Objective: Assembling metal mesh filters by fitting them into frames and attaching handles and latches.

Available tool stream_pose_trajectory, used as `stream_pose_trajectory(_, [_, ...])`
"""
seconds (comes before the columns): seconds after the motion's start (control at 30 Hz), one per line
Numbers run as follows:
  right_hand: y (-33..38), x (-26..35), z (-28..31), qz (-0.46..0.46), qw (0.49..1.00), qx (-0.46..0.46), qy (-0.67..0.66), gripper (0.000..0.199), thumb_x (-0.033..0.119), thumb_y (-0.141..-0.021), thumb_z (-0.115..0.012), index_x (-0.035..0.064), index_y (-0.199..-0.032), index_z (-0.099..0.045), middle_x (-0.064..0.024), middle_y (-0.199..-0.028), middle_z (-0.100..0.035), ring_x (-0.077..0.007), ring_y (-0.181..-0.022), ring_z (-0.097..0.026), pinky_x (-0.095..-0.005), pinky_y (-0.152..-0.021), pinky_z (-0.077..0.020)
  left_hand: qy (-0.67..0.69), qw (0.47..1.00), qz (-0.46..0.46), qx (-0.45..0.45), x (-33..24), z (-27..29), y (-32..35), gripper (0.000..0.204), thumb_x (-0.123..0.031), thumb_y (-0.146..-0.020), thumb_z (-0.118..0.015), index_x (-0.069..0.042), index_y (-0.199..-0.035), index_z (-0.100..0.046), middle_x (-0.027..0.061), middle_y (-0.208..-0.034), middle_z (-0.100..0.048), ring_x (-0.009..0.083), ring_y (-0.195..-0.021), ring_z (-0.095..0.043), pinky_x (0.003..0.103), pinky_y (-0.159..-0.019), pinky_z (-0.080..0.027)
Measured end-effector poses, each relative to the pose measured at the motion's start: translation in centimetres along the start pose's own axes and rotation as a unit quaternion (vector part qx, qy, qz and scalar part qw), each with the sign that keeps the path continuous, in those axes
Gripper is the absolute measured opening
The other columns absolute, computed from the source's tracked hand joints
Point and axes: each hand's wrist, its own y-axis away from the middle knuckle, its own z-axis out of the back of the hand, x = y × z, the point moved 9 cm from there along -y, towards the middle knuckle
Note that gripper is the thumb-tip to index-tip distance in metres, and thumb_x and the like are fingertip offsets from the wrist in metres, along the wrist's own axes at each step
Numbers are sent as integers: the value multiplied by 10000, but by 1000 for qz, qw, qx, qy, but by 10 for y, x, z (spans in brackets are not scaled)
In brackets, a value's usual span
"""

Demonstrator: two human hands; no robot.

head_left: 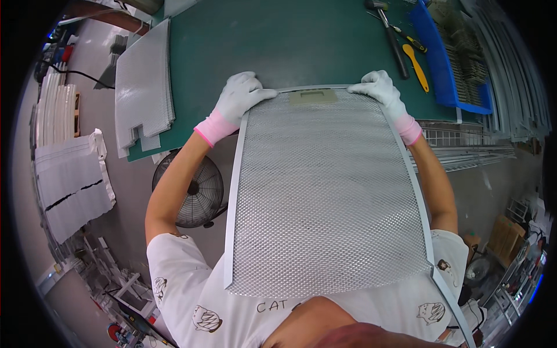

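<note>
I hold a large rectangular metal mesh panel [325,191] in a thin grey frame, tilted from the green table [278,40] toward my chest. My left hand [241,95], in a white glove with a pink cuff, grips the panel's far left corner. My right hand [383,90], gloved the same way, grips the far right corner. A small rectangular cut-out sits at the middle of the far edge, between my hands. The near end of the frame is open and the mesh rests against my shirt.
A stack of mesh sheets [144,87] lies on the table's left side. A hammer [391,37], a yellow-handled tool [416,66] and a blue tray [447,64] lie at the right. A floor fan [194,194] stands below the table's edge. Metal frame strips [510,87] are piled at the far right.
</note>
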Motion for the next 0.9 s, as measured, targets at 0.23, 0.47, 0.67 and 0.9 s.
stream_pose_trajectory(0.23, [-12,12,2,37,998,33,32,209,218,-792,-657,218,-994,-707,-70,-983,-630,-278,-895,-540,-304,-807,-483,-25,995,17,92,27,-25,6,267,-92,-727,-603,-106,-990,-648,59,-790,-538,273,-857,-525,376,-811,-418])
stream_pose_trajectory(0.47, [-1,-12,12,-3,992,-116,-42,322,208,-731,-753,46,-993,-655,-120,-941,-669,-281,-887,-624,-351,-803,-488,178,927,327,37,55,-22,22,328,-207,-798,-718,5,-1032,-634,143,-1043,-655,255,-977,-609,361,-875,-462])
stream_pose_trajectory(0.67, [0,26,180,58,949,-194,-243,280,39,-773,-677,17,-1039,-594,-63,-916,-638,-124,-833,-614,-209,-708,-496,231,919,319,-15,58,-16,12,352,-106,-735,-760,19,-1030,-615,128,-959,-650,236,-879,-596,341,-807,-478])
stream_pose_trajectory(0.9, [-19,79,219,107,785,-438,-425,245,80,-863,-622,-8,-1090,-592,0,-964,-622,-80,-848,-562,-220,-778,-440,170,932,278,-158,34,67,-19,347,-126,-713,-773,8,-1002,-635,70,-905,-673,131,-866,-601,289,-772,-486])
